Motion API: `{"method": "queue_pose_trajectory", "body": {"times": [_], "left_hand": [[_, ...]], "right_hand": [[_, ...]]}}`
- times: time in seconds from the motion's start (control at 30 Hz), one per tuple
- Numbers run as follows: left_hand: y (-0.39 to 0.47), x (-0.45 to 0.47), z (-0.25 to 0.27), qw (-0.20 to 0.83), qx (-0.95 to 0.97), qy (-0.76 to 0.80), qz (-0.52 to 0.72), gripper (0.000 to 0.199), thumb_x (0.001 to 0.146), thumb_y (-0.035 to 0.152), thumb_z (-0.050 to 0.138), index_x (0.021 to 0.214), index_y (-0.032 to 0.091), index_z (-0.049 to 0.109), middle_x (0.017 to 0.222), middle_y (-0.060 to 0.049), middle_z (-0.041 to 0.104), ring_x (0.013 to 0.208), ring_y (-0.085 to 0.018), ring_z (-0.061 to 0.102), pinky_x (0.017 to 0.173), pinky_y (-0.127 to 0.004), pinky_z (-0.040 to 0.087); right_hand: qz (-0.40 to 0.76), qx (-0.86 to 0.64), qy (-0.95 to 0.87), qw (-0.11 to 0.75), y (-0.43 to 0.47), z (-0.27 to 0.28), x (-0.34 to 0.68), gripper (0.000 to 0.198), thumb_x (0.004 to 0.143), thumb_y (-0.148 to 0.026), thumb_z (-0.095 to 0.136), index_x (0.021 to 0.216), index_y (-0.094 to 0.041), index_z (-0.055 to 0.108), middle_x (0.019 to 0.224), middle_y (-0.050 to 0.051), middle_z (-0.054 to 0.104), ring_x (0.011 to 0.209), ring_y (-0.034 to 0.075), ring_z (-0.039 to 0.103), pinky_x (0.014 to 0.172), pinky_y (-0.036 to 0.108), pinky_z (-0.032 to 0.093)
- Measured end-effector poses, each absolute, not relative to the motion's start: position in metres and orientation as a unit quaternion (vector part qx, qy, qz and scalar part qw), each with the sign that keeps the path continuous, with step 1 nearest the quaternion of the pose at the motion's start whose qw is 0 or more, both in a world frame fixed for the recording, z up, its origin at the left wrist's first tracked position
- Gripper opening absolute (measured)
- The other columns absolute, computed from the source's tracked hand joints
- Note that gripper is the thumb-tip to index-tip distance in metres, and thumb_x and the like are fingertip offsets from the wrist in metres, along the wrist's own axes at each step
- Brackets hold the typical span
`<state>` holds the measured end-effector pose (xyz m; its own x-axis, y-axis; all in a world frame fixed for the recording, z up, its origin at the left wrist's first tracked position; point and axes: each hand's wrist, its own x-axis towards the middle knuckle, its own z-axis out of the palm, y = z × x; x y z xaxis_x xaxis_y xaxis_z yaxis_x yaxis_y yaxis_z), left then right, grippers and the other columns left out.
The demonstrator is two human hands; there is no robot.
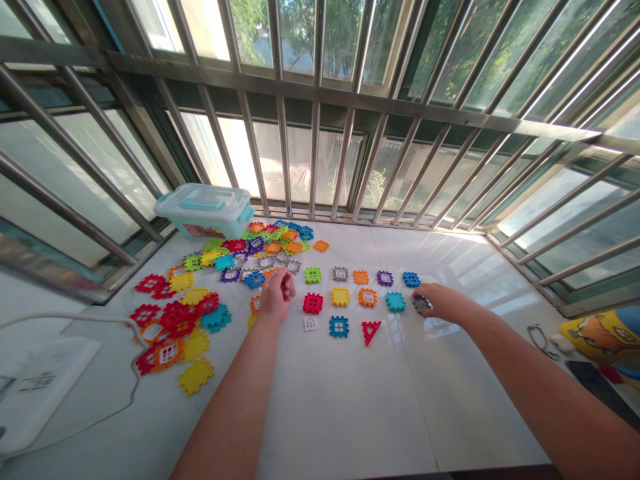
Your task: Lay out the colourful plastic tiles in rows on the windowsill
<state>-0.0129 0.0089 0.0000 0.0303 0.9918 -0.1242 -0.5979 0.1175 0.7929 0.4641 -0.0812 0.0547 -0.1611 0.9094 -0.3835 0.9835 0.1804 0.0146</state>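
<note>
My right hand (pixel 437 300) grips a grey notched building tile (pixel 421 305) at the right end of the middle row, low over the white surface. My left hand (pixel 277 295) is loosely closed beside the loose pieces, with no tile showing in its curled fingers. Between the hands lie rows of spaced tiles. The back row includes a green tile (pixel 313 275) and a blue tile (pixel 411 279). A red tile (pixel 313 303), a yellow tile (pixel 341 297) and a turquoise tile (pixel 395 302) lie in the middle row. In front are a blue window tile (pixel 339 327) and a red triangle (pixel 371 332).
Many loose tiles (pixel 179 319) spread over the left of the white surface (pixel 340 413). A lidded turquoise box (pixel 205 210) stands behind them. A white device (pixel 47 393) with a cable is at left. Metal bars (pixel 315 100) enclose the back; a yellow printed item (pixel 600 335) lies right.
</note>
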Motion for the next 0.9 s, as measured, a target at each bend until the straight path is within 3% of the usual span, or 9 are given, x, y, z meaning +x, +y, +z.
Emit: {"method": "queue_pose_trajectory", "body": {"times": [0.63,0.9], "left_hand": [[0.010,-0.014,-0.002,0.661,0.284,0.349,0.601,0.032,0.083,0.042,0.077,0.072,0.020,0.055,0.057,0.007,0.042,0.044,-0.006,0.033,0.043,-0.022,0.026],[0.009,-0.014,-0.001,0.661,0.288,0.347,0.600,0.032,0.083,0.040,0.076,0.072,0.020,0.054,0.058,0.007,0.041,0.045,-0.006,0.033,0.043,-0.021,0.026]], "right_hand": [[-0.131,0.613,0.766,0.143,-0.084,0.051,0.470,0.059,0.071,-0.021,0.075,0.129,-0.023,0.072,0.135,0.013,0.069,0.126,0.035,0.064,0.110,0.045,0.048],[-0.123,0.630,0.751,0.154,-0.077,0.050,0.478,0.053,0.072,-0.024,0.076,0.125,-0.022,0.072,0.132,0.014,0.069,0.120,0.035,0.067,0.102,0.045,0.052]]}}
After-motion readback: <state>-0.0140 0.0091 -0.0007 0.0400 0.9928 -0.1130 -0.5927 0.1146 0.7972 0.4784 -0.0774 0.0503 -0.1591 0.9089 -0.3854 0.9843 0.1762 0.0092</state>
